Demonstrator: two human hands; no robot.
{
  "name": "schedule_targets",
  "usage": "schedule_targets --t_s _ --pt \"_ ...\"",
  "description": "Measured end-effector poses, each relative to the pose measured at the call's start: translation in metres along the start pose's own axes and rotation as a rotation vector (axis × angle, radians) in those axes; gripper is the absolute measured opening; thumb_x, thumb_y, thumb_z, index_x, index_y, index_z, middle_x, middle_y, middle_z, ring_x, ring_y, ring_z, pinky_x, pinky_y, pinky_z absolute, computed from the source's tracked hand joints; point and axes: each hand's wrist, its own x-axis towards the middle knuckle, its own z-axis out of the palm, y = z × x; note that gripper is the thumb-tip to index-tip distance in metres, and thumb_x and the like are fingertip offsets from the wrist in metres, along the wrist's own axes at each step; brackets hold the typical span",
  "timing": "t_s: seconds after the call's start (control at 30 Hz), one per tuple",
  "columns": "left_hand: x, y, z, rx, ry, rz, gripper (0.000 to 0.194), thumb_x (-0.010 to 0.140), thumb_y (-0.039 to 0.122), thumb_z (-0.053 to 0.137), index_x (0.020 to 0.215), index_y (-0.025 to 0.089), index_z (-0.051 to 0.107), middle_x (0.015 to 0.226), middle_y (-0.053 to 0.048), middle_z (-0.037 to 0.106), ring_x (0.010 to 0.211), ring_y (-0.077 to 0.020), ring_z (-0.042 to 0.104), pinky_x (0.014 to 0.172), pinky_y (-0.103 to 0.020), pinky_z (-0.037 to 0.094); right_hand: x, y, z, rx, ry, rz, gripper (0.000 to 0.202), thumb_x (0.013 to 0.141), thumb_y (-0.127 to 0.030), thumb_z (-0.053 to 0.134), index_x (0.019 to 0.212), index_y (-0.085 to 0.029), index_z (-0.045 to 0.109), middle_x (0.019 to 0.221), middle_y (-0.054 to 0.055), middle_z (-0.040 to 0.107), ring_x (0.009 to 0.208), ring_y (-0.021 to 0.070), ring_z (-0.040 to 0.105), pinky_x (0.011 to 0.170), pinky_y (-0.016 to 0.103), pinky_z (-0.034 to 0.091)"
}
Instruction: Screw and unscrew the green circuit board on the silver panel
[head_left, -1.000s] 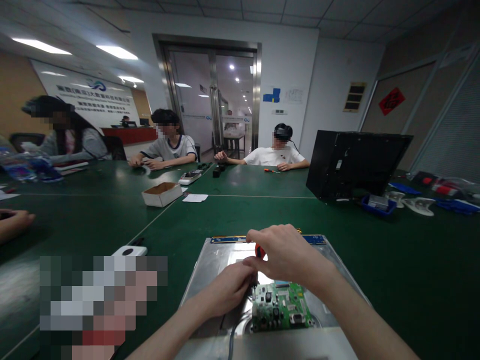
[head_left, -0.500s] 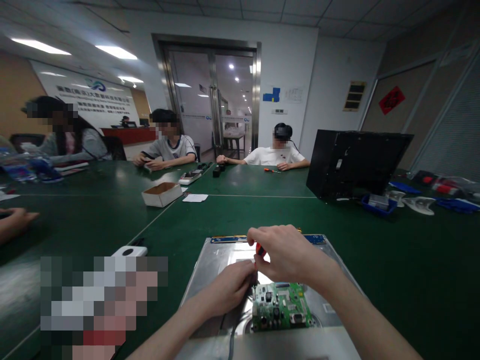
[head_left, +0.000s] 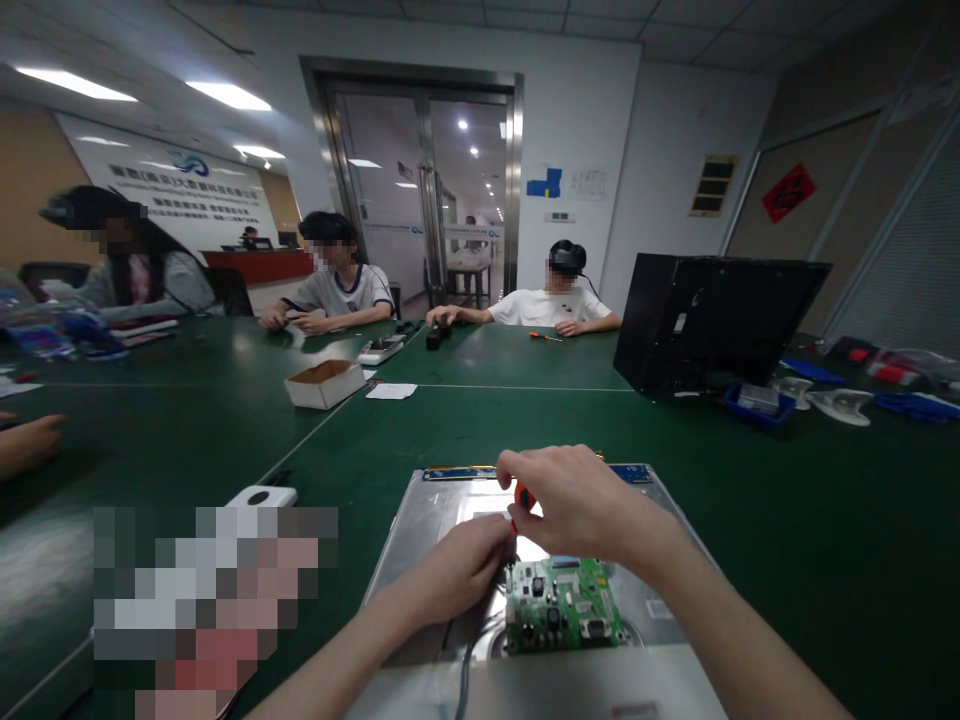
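Note:
A flat metal panel (head_left: pixel 427 505) lies in front of me on the green table, with a blue strip board along its far edge. On it sits a green circuit board (head_left: pixel 562 605). My right hand (head_left: pixel 574 500) is closed around a red and black screwdriver handle (head_left: pixel 524 494), held upright above the panel. Against the lower part of the screwdriver, my left hand (head_left: pixel 465 565) is closed in a pinch; its fingertips are partly hidden. A dark cable (head_left: pixel 465 665) runs from near the left hand toward me.
An open white box (head_left: pixel 324 387) and paper (head_left: pixel 391 391) lie ahead left. At the right stand a black monitor (head_left: pixel 712 325) and a blue tray (head_left: pixel 759 405). Several people sit round the table (head_left: pixel 525 425); a person's hand (head_left: pixel 34 445) is at far left.
Both hands keep nearly the same place and grip. The screwdriver handle appears slightly turned. The view has shifted a little, and the person across has a hand on a small black object.

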Motion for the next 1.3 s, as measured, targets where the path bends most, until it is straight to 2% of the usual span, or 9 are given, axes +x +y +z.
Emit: schedule_targets --t_s 0.1,0.27,0.47,0.6,0.8,0.9,1.07,1.17,1.3 --pt "0.000 0.003 -0.002 0.000 -0.006 -0.004 0.019 0.085 0.012 0.038 0.088 0.018 0.056 0.091 -0.005 0.062 0.081 -0.0205 0.054 0.074 -0.030 0.044 -0.001 0.001 -0.002 -0.010 -0.007 0.002 0.019 0.079 -0.022 0.063 0.098 -0.022 0.060 0.082 0.000 0.072 0.071 0.0152 0.063 0.052 0.026 0.024" --pt "-0.002 0.007 -0.002 0.037 -0.003 -0.044 0.017 0.083 0.010 0.038 0.082 0.019 0.053 0.087 -0.004 0.062 0.078 -0.0202 0.054 0.069 -0.029 0.042 0.003 -0.004 0.001 -0.172 0.006 0.059 0.027 0.091 -0.049 0.055 0.091 -0.023 0.064 0.074 0.004 0.071 0.066 0.0184 0.064 0.051 0.027 0.023" --pt "-0.001 -0.001 0.002 -0.022 0.032 0.008 0.019 0.086 0.013 0.037 0.091 0.018 0.055 0.094 -0.006 0.063 0.083 -0.0212 0.056 0.076 -0.032 0.045 0.003 -0.009 0.001 -0.134 0.010 -0.001 0.012 0.089 -0.030 0.056 0.098 -0.022 0.059 0.076 0.002 0.071 0.064 0.0169 0.063 0.051 0.027 0.024" --pt "0.000 -0.002 0.003 -0.042 0.016 0.015 0.017 0.086 0.013 0.037 0.090 0.018 0.054 0.092 -0.005 0.063 0.082 -0.0210 0.055 0.076 -0.033 0.045 0.000 -0.005 0.000 -0.011 -0.001 -0.039 0.028 0.079 -0.019 0.057 0.107 -0.020 0.054 0.088 0.002 0.072 0.071 0.0170 0.064 0.052 0.027 0.028" --pt "0.000 0.003 -0.001 -0.008 -0.013 -0.016 0.020 0.087 0.014 0.035 0.083 0.018 0.054 0.088 -0.006 0.062 0.079 -0.0206 0.054 0.072 -0.031 0.044 0.000 -0.004 0.000 -0.106 0.006 0.020 0.016 0.087 -0.036 0.060 0.096 -0.023 0.058 0.081 0.001 0.071 0.068 0.0178 0.064 0.050 0.027 0.024" --pt "-0.001 0.005 -0.002 0.019 -0.012 -0.045 0.018 0.086 0.013 0.037 0.082 0.018 0.054 0.087 -0.005 0.062 0.079 -0.0209 0.053 0.070 -0.031 0.043 0.003 -0.004 0.001 -0.167 0.002 0.064 0.029 0.092 -0.050 0.052 0.085 -0.022 0.060 0.071 0.002 0.069 0.064 0.0183 0.064 0.049 0.028 0.021" --pt "-0.001 0.004 -0.002 -0.004 0.001 -0.009 0.020 0.084 0.012 0.038 0.090 0.019 0.055 0.092 -0.006 0.063 0.081 -0.0210 0.053 0.076 -0.032 0.044 0.002 -0.004 0.001 -0.128 0.009 0.054 0.009 0.087 -0.030 0.058 0.088 -0.021 0.059 0.075 0.001 0.070 0.063 0.0155 0.062 0.049 0.028 0.018" --pt "0.000 0.002 -0.001 -0.014 0.001 0.005 0.020 0.084 0.012 0.038 0.089 0.019 0.055 0.090 -0.005 0.063 0.080 -0.0208 0.053 0.076 -0.032 0.044 -0.001 -0.004 0.000 -0.054 0.029 0.016 0.018 0.077 -0.021 0.061 0.094 -0.021 0.057 0.084 0.001 0.072 0.067 0.0152 0.062 0.049 0.027 0.020" --pt "-0.001 0.000 0.001 0.002 0.005 -0.008 0.019 0.085 0.013 0.037 0.086 0.018 0.056 0.090 -0.006 0.062 0.080 -0.0207 0.054 0.075 -0.031 0.044 -0.001 -0.004 0.001 -0.084 0.032 0.015 0.016 0.081 -0.032 0.063 0.094 -0.023 0.060 0.079 0.000 0.071 0.066 0.0164 0.062 0.051 0.027 0.021"
